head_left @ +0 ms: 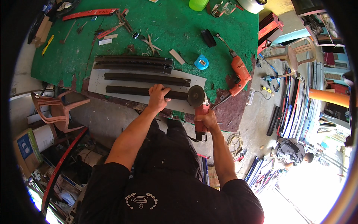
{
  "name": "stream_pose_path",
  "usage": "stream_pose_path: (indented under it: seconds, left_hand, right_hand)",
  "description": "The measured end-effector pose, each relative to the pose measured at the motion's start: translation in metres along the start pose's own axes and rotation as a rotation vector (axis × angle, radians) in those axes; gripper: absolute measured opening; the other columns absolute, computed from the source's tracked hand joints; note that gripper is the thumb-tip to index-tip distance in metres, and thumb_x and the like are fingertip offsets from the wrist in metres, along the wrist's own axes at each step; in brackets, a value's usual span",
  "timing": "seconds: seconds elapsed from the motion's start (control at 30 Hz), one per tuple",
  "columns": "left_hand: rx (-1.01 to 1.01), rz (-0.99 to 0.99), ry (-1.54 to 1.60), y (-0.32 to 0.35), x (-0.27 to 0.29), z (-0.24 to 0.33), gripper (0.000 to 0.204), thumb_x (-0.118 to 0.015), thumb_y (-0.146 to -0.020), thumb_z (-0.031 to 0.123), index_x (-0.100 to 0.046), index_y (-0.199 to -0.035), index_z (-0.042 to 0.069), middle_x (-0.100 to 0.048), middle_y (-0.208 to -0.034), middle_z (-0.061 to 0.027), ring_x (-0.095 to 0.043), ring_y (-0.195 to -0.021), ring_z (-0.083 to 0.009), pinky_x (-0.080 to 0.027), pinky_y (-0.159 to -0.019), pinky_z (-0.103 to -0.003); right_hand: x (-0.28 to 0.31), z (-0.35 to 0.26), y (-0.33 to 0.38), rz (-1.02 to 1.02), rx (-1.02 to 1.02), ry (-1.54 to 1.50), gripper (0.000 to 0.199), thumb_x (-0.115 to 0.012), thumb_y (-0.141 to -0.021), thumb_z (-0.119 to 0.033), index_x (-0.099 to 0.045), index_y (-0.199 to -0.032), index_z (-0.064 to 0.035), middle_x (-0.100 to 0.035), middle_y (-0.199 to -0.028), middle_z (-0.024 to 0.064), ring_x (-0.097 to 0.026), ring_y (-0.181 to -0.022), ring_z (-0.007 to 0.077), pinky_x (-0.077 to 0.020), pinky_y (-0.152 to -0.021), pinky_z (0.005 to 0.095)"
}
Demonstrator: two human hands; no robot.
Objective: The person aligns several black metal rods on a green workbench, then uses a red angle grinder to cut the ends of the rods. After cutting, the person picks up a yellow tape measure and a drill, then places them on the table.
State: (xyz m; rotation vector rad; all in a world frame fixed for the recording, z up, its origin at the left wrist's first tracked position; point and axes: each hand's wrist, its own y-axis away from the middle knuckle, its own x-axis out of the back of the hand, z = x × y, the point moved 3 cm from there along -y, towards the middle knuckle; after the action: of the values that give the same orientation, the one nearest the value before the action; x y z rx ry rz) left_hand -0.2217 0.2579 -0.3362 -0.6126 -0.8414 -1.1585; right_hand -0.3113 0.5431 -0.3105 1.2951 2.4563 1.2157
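Observation:
My right hand (207,120) is wrapped round the body of a red angle grinder (201,110). Its thin round disc (195,96) sits at the right end of the nearest dark metal profile (130,91). My left hand (159,98) grips that profile near its middle, fingers over the top and thumb to the right. Whether the disc touches the metal or spins, I cannot tell. Just beyond lies a second dark profile (147,79), and further back several more (132,63) lie side by side. All rest on a light grey sheet (97,80) at the table's near edge.
On the green table (123,41) lie an orange power drill (240,72), a blue tape measure (201,62), scissors (151,44) and a red bar (89,14). A plastic chair (61,108) stands left, another (292,54) right. Another person (292,152) crouches at lower right beside long profiles.

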Motion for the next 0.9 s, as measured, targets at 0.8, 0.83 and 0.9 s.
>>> stream_pose_path:
  seconds: [0.8,0.83,0.9]
  left_hand:
    - [-0.093,0.045,-0.149,0.032,0.032,-0.023,0.065,-0.094,-0.070,0.021,-0.063,-0.127,0.015,-0.061,-0.118,-0.0031,-0.052,-0.124,-0.0253,-0.030,-0.100,-0.049]
    - [-0.111,0.049,-0.143,0.033,0.032,-0.023,0.064,-0.094,-0.070,0.022,-0.064,-0.127,0.015,-0.062,-0.118,-0.0029,-0.053,-0.123,-0.0251,-0.030,-0.100,-0.049]
    - [-0.075,-0.019,-0.145,0.031,0.027,-0.026,0.063,-0.093,-0.069,0.023,-0.067,-0.126,0.014,-0.062,-0.117,-0.0026,-0.053,-0.123,-0.0246,-0.029,-0.101,-0.048]
  right_hand:
    - [0.079,-0.093,0.014,-0.149,0.276,0.593,0.052,-0.091,-0.056,-0.020,-0.069,-0.096,0.0047,-0.074,-0.088,0.0160,-0.072,-0.079,0.0281,-0.0586,-0.076,0.0408]
    - [0.074,-0.103,0.013,-0.199,0.337,0.621,0.052,-0.090,-0.056,-0.019,-0.069,-0.097,0.0045,-0.074,-0.089,0.0159,-0.072,-0.079,0.0281,-0.0587,-0.076,0.0404]
    - [0.061,-0.119,0.011,-0.291,0.371,0.690,0.053,-0.090,-0.055,-0.018,-0.070,-0.099,0.0041,-0.074,-0.089,0.0158,-0.072,-0.080,0.0281,-0.0588,-0.078,0.0396]
